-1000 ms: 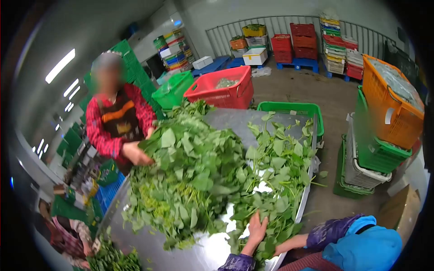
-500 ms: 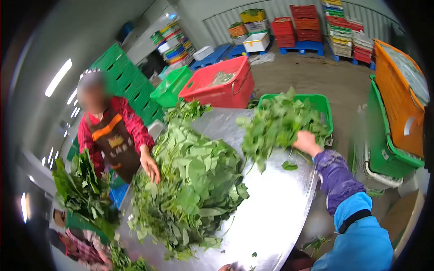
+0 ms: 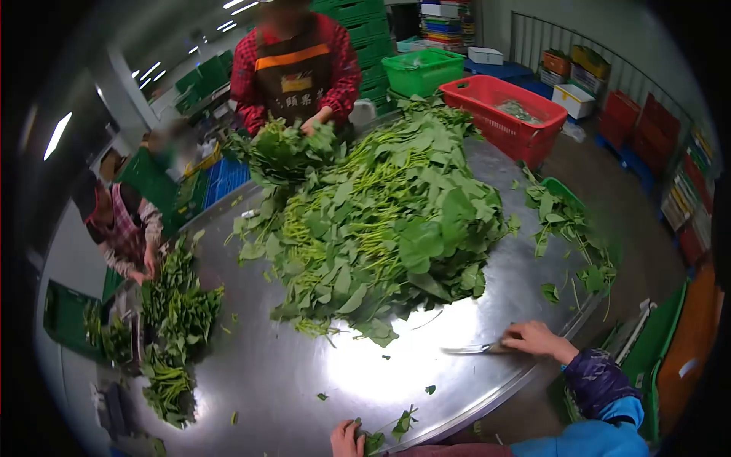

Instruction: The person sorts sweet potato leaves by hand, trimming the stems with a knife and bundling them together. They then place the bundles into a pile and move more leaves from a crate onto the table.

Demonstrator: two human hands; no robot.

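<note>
My right hand (image 3: 534,340) is closed on the handle of a knife (image 3: 474,350). The blade lies low over the bright metal tabletop, its tip to the left. At the near table edge my left hand (image 3: 348,439) rests with fingers lightly bent, partly cut off by the frame. Beside it lie a few loose leaves (image 3: 373,442) and a small sprig (image 3: 403,423). Ahead of both hands is a big heap of leafy green stems (image 3: 381,228). More greens (image 3: 560,213) hang over the table's right edge, partly covering a green crate (image 3: 563,192).
Across the metal table (image 3: 274,381), a co-worker in an apron (image 3: 293,72) handles a leafy bunch (image 3: 285,152). Another person (image 3: 126,221) works at the left beside more greens (image 3: 179,305). A red crate (image 3: 506,114) and green bin (image 3: 422,72) stand behind.
My view has swung left. My right hand has left the greens by the green crate and is now on the knife. The co-worker opposite now has both hands at a bunch.
</note>
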